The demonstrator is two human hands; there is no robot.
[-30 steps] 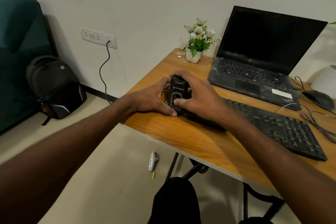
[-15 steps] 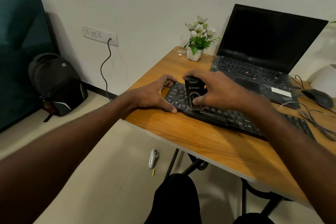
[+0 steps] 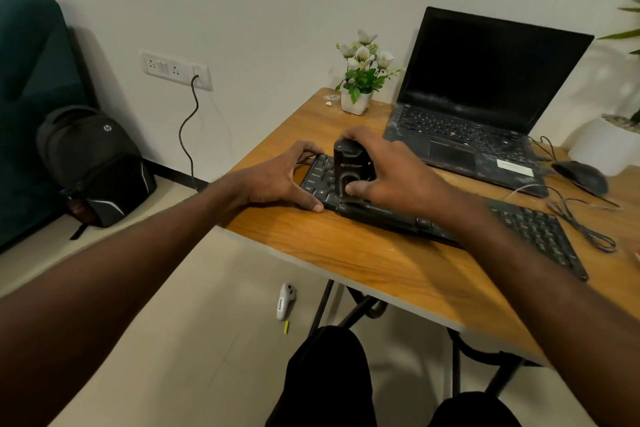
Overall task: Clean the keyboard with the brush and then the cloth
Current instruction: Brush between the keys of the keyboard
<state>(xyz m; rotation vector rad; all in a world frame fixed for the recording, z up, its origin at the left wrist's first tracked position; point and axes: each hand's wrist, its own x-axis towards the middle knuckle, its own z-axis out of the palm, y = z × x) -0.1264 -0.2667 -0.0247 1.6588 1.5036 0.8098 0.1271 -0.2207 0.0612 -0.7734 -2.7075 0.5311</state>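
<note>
Right hand (image 3: 391, 173) is pinching the light, rigid brush (image 3: 351, 172) by its sides; left hand (image 3: 277, 180), spread, is bracing the keyboard (image 3: 533, 229).

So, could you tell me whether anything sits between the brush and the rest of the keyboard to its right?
Nothing visible does. The right hand holds the brush on the keyboard; only that forearm crosses the keys.

Black keyboard (image 3: 533, 229) on desk, black brush (image 3: 349, 168), seemingly upright, on keys
</note>
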